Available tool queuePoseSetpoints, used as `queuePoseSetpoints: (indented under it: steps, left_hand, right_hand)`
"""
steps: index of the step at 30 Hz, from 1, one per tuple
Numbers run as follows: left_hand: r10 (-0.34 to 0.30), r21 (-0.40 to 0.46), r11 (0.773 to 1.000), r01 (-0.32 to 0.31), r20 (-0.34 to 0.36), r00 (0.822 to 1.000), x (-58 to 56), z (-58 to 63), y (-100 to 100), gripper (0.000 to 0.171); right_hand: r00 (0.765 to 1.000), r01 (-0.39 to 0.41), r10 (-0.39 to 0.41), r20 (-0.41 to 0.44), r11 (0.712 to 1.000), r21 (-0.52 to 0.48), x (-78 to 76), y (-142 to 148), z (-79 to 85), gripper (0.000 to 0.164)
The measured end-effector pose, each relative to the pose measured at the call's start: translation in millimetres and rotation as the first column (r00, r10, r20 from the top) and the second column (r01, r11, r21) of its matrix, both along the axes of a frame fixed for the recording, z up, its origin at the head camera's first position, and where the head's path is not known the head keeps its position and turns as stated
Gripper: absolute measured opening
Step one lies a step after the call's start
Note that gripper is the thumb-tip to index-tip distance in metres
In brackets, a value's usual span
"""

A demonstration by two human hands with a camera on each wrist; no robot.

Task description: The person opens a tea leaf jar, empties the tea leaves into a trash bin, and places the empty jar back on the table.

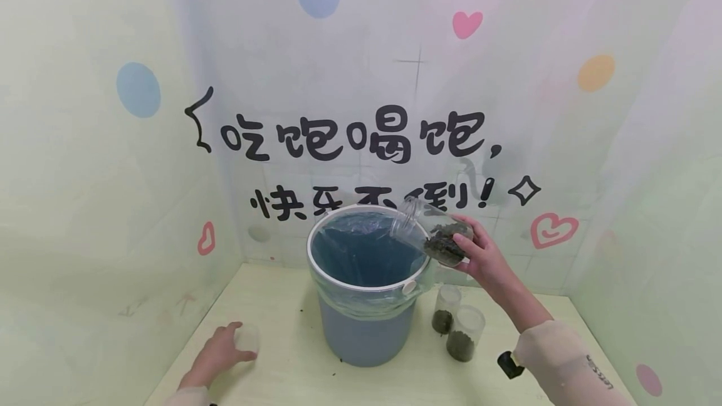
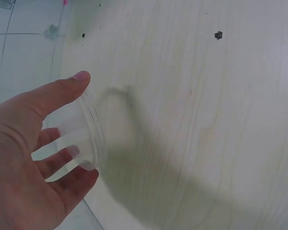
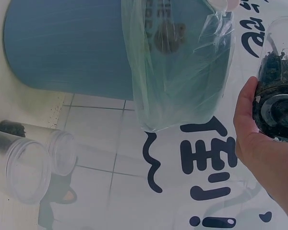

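Observation:
My right hand grips a clear jar near its base, tilted so its mouth hangs over the rim of a blue bin. Dark crumbly flakes, perhaps tea leaves, lie in the jar's lower end. In the right wrist view the jar's base faces the camera. At the lower left, my left hand holds a clear round lid by its edge, between thumb and fingers, close above the table. The left wrist view shows the lid see-through, with fingers visible behind it.
A thin green bag lines the bin and folds over its white rim. Two clear jars with dark flakes at the bottom stand right of the bin. Small dark crumbs dot the table. A printed wall rises behind.

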State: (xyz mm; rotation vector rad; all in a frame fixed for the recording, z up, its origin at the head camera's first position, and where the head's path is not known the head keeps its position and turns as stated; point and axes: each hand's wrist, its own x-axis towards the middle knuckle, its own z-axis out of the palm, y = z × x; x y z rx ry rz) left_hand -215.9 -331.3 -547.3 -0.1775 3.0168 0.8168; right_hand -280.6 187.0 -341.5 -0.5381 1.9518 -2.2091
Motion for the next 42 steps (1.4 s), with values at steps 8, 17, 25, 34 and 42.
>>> queuePoseSetpoints:
  steps: [8,17,25,34,42]
  left_hand:
    - [0.022,-0.055,0.998,-0.021,0.012,1.000,0.8,-10.2,6,0.093]
    - [0.034,-0.085,0.996,-0.032,0.024,0.999,4.0,-20.9,8,0.094]
    - [0.039,-0.087,0.995,-0.037,0.016,0.999,6.2,-22.6,11,0.093]
    - [0.048,-0.083,0.995,-0.046,0.018,0.999,7.5,-22.2,12,0.095]
    - [0.055,-0.094,0.994,-0.053,0.021,0.998,7.6,-23.9,11,0.098]
  right_hand:
    - [1.000,-0.002,0.002,0.000,1.000,-0.008,-0.9,1,0.0,0.033]
    - [1.000,-0.003,0.004,0.005,1.000,-0.002,-1.6,2,-1.2,0.033]
    - [1.000,-0.001,0.001,0.007,1.000,-0.004,-2.0,3,-2.3,0.033]
    - [1.000,0.000,0.000,0.008,1.000,-0.018,-2.2,2,-2.7,0.031]
    - [1.000,0.003,-0.003,0.014,1.000,-0.002,-1.0,0,-1.9,0.031]
